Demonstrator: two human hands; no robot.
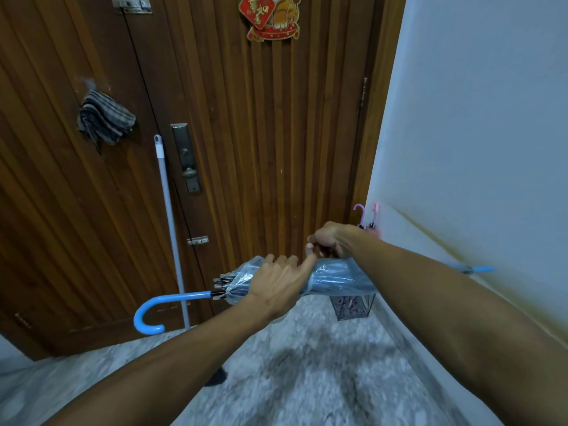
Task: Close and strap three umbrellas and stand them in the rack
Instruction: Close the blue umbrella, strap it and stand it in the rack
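Blue umbrella point(335, 279): lying level in midair, between both hands, near the rack point(353, 305).
Left hand point(276, 287): clamping the slippery canopy.
Right hand point(327, 239): pinching something small, likely the strap.
Handling: light, crinkly; best holding mid-canopy.

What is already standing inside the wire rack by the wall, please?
Two umbrellas, a purple-handled one and a pink-handled one, stand in the wire rack. The blue umbrella and right forearm cover their middles.
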